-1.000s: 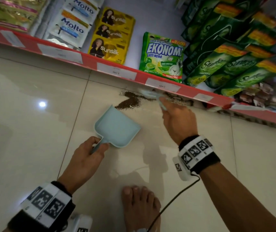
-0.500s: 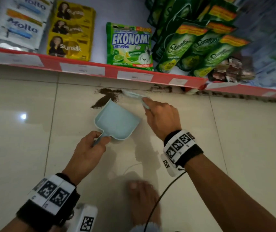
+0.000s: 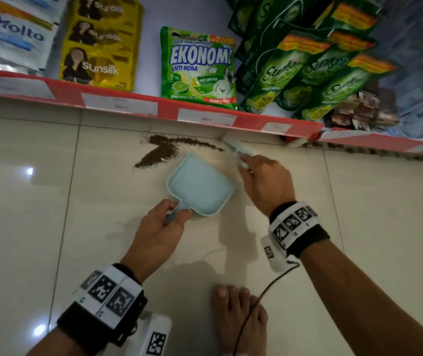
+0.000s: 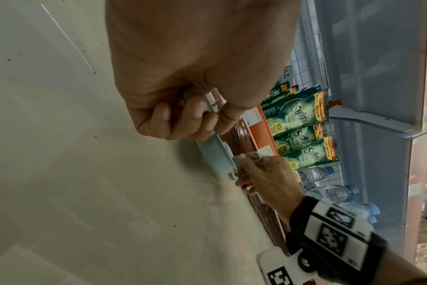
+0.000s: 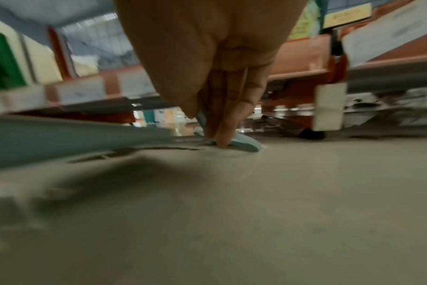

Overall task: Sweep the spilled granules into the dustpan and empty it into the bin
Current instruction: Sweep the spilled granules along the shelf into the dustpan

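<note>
Sweeping is the step in hand, and the pale blue plastic dustpan (image 3: pixel 201 187) serves as landmark. Left of its front lip and touching it, the dark brown spilled granules (image 3: pixel 160 154) lie in a heap on the glossy cream floor tiles (image 3: pixel 25 214), with a thin trail running along the floor beyond the lip towards the right. Behind the dustpan, the left hand (image 3: pixel 157 232) grips its short handle, fingers curled round it, the pan low on the tiles. Right of the dustpan, the right hand (image 3: pixel 267 182) pinches a small pale blue hand brush (image 3: pixel 235 147), whose head sits at the trail's right end, below the red shelf edge (image 3: pixel 169 109). No granules show inside the pan. Next, I judge, the brush must draw the trail leftwards and then pull the heap over the lip. No bin is in view.
</note>
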